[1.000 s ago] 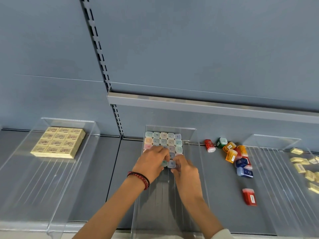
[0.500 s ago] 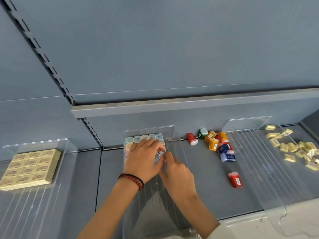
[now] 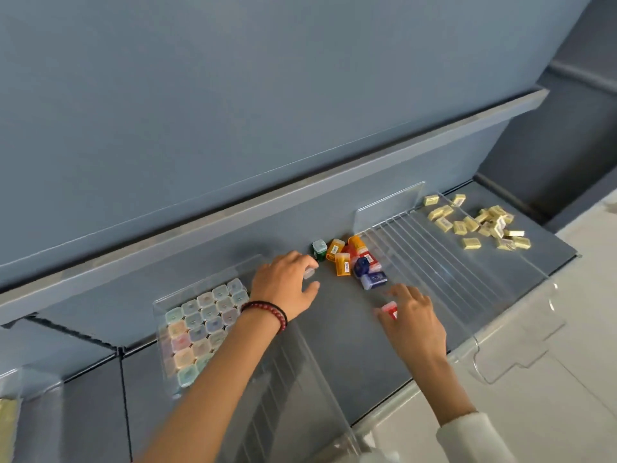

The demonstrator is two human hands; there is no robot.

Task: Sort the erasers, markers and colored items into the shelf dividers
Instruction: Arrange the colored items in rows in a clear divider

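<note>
The left hand point(image 3: 283, 282) curls its fingers round a small capped item point(image 3: 310, 272). Only the item's pale cap pokes out at the fingertips; the body and its colour are hidden under the hand. A red and black bracelet point(image 3: 267, 310) circles that wrist.

The right hand point(image 3: 414, 315), at 4 o'clock from the left one and apart from it, bends over a red item point(image 3: 389, 310) lying on the grey shelf point(image 3: 340, 345). Thumb and fingers pinch it from either side, and most of it is covered. A white sleeve point(image 3: 474, 436) is cut off at the bottom edge.

Between the hands, at 12 o'clock from the right one, lies a heap of coloured items point(image 3: 350, 262): green, orange, red, blue and pale blue. They overlap, so I cannot count them, and their labels are too blurred to read. The green one lies just beside the left fingertips.

At 8 o'clock from the left hand a clear divider point(image 3: 300, 379) holds pastel cases point(image 3: 203, 325) in tight rows; the forearm hides the rows' right end.

At 1 o'clock from the right hand stands a ribbed divider point(image 3: 434, 269), its near end running off over the shelf edge. Beyond it, loose yellow erasers point(image 3: 480, 222) lie scattered. At the far left edge a yellow stack point(image 3: 6, 416) is mostly cut off and smeared.
</note>
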